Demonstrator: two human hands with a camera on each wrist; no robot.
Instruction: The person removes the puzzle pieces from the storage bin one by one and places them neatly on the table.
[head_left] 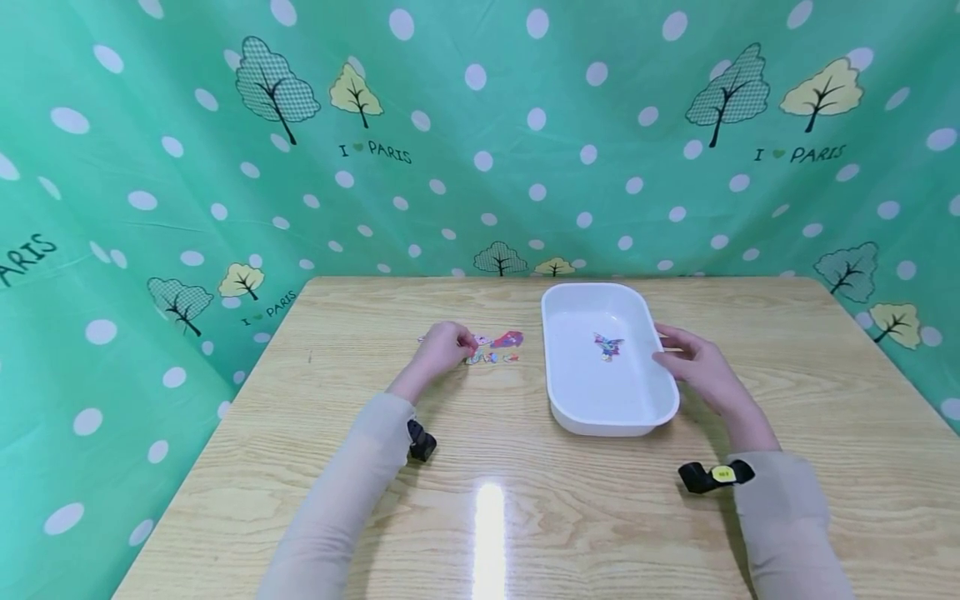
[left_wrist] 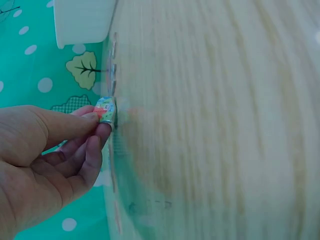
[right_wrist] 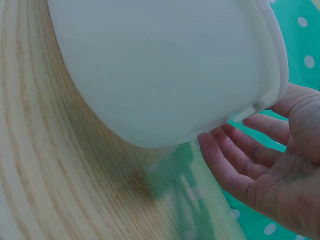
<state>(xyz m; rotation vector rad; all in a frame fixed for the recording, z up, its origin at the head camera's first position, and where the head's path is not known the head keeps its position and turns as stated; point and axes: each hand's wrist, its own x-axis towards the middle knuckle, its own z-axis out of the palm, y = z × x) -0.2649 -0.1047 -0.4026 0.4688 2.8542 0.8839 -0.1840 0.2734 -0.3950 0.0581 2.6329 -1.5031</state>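
Note:
My left hand (head_left: pixel 442 348) is low over the table, left of a white plastic basin (head_left: pixel 611 429). Between thumb and fingertips it pinches a small glossy printed piece (left_wrist: pixel 104 108), green and blue with a red patch, at the tabletop. Around it lie several small colourful flat pieces, including a larger red-purple one (head_left: pixel 507 339). My right hand (head_left: pixel 701 371) holds the basin's right side, thumb at the rim and fingertips (right_wrist: pixel 204 140) against the outer wall. A small cluster of multicoloured pieces (head_left: pixel 608 346) rests on the basin floor.
The light wood table (head_left: pixel 465 450) meets a green dotted curtain (head_left: pixel 450 125) with printed trees at its back and left edges. A bright light reflection (head_left: pixel 489 542) shows on the front of the table. Black camera mounts (head_left: pixel 716 476) sit on both wrists.

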